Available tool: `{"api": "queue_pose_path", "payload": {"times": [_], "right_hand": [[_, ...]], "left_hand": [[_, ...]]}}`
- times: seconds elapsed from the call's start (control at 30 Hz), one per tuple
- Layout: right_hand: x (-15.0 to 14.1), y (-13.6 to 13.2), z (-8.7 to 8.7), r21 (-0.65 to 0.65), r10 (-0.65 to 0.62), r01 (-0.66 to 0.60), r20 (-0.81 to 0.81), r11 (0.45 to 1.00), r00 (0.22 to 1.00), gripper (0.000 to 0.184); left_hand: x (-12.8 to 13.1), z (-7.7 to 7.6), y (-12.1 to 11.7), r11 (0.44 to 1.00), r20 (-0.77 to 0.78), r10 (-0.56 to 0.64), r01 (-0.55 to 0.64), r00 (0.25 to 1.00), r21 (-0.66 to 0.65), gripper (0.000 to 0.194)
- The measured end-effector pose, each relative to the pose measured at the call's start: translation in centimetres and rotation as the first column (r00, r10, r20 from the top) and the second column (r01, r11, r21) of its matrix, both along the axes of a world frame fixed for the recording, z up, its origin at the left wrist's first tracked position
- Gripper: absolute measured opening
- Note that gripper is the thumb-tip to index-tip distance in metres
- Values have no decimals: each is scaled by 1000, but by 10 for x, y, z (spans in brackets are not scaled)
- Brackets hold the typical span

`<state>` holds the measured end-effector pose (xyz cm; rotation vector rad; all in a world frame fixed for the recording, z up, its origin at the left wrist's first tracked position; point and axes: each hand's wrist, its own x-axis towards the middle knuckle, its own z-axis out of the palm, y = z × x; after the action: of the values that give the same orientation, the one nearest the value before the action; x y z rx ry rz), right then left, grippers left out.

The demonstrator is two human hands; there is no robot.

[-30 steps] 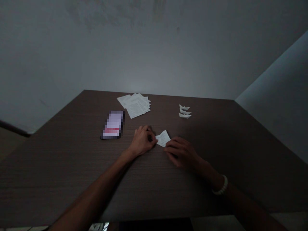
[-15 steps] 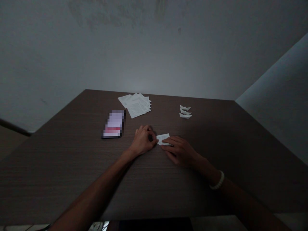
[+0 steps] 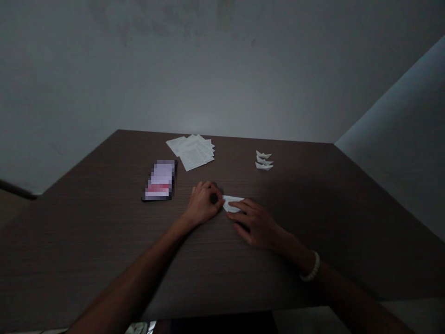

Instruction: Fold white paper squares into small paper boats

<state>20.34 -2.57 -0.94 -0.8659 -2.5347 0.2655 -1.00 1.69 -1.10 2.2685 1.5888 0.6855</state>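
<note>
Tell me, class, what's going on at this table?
A person has both bare hands on a small folded piece of white paper on a dark wooden table. The curled left hand is at the paper's left end, and the fingers of the right hand lie across it. Further back are three small paper boats and a pile of printed sheets. A phone lies to the left.

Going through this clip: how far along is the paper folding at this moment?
Three small folded paper boats already sit together on the dark wood table. In hand is a folded piece of white paper, with the left hand at one end and the right hand resting on the other. Left over: a loose pile of printed sheets, still flat.
</note>
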Motion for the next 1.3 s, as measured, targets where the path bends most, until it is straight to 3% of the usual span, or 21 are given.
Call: {"api": "queue_pose_path", "payload": {"times": [0.17,0.4,0.6,1.3], "right_hand": [[1,0,-1,10,-7,7,14,1000,1000,32],[0,0,-1,1,-20,20,32,1000,999,29],[1,-1,0,0,-19,19,21,1000,1000,28],[2,-2,-1,1,-36,36,44,999,998,29]], "left_hand": [[0,2,-1,1000,-4,-18,18,1000,6,12],[1,3,-5,997,-91,-22,28,996,66,33],[-1,4,-5,998,-89,-37,41,995,53,39],[-13,-7,8,996,-3,-37,37,999,80,18]]}}
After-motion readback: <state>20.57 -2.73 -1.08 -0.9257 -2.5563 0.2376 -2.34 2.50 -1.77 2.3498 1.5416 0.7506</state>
